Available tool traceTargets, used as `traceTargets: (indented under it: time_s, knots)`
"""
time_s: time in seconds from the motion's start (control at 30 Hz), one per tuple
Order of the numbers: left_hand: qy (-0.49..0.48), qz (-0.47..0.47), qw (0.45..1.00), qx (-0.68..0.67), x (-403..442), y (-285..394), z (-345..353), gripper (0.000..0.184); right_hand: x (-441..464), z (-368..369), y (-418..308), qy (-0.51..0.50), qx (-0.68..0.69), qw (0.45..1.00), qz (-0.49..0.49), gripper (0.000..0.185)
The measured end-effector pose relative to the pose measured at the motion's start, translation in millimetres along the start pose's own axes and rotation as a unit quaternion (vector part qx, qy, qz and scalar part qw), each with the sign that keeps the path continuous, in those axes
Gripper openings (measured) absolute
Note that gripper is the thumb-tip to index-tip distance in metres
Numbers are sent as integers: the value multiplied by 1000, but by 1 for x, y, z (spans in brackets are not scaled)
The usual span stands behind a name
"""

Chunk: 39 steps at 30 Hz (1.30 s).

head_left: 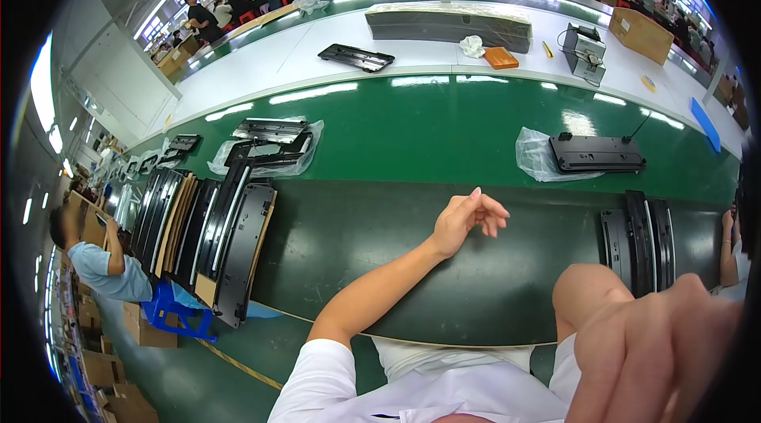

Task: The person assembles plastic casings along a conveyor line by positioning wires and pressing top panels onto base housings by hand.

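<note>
Above the dark green work surface point(380, 264), my left hand point(469, 221) is raised with its fingers loosely bent and apart, holding nothing. My right hand point(650, 352) looms very large at the lower right, close to the camera. Its fingers are bent and pressed together; whatever they may hold is hidden. Behind it, several dark panels point(614, 244) stand upright on the surface. A flat black panel point(598, 153) lies on clear plastic wrap point(535, 155) on the green belt point(412, 130), beyond my hands.
Upright black panels and cardboard sheets point(247, 244) stand at the left, near a seated person point(107, 268) and a blue stool point(170, 308). Wrapped black parts point(273, 145) lie behind them. Another person's arm point(728, 244) shows at the right edge. A long wrapped block point(448, 26) sits on the far white table.
</note>
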<state>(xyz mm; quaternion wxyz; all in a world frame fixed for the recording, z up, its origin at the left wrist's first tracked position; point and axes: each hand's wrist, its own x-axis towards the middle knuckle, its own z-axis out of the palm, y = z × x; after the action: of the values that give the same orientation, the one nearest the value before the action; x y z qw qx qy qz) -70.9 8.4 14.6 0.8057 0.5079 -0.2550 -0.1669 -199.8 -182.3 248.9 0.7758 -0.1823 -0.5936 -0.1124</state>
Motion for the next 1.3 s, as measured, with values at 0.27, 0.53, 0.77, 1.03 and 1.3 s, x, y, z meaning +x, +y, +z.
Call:
traceTargets:
  time_s: [0.27, 0.53, 0.77, 1.03, 1.3]
  knots:
    - [49, -48, 996, 53, 0, -29, -32, 65, -1, -10, 5, 11, 8, 1000, -11, 21]
    - [37, -57, 992, 103, -1, -34, -28, 62, 0, -18, 8, 17, 26, 999, -10, 23]
    - [41, -58, 990, 126, -2, -36, -27, 62, 1, -25, 14, 29, 63, 998, 3, 24]
    - [56, -60, 987, 139, -4, -36, -23, 56, -41, -36, 55, 202, 36, 970, 129, 17]
    - [59, -102, 985, 129, -2, -38, -31, 56, -60, 11, 133, 9, 543, 782, 306, 15]
